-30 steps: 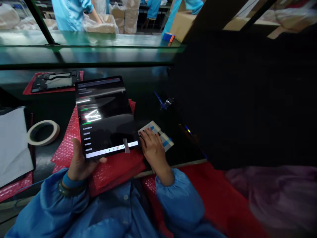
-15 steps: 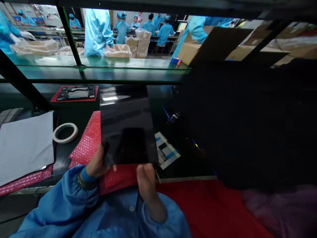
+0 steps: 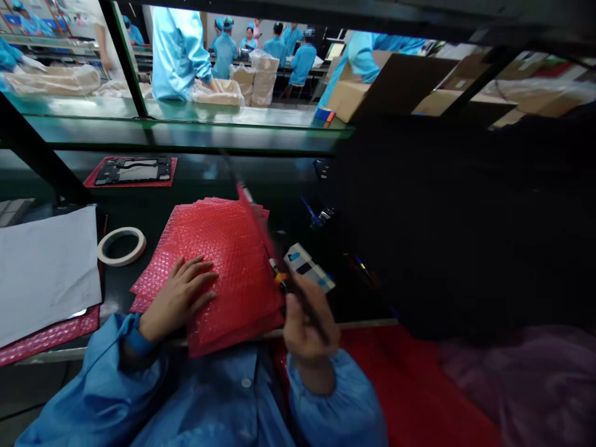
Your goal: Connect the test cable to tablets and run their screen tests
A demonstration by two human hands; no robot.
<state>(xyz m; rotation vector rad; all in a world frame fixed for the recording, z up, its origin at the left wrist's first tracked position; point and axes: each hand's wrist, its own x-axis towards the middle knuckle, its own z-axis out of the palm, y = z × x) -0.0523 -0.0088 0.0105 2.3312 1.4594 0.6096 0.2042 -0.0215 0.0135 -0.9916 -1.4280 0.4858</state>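
My right hand (image 3: 310,323) grips a thin black tablet screen (image 3: 280,259) near its lower end. The screen is turned almost edge-on and blurred, tilted with its top toward the left, so its faces barely show. Beneath my left hand (image 3: 179,299) lies a stack of red bubble-wrap bags (image 3: 228,248); its fingers are spread flat on the upper bag and hold nothing. A pale card with blue and black patches (image 3: 310,268) lies on the bench behind my right hand, partly covered by it.
Left of the bags are a roll of masking tape (image 3: 121,246) and a white sheet (image 3: 46,273) over red bubble wrap. An open tablet housing (image 3: 133,171) rests farther back. Black cloth (image 3: 447,230) fills the right side. A dark post (image 3: 40,149) stands at left; people work beyond.
The tablet screen has swung from facing me to nearly edge-on, moving right in my right hand. My left hand has let go of it and now lies on the uncovered bubble-wrap bags.
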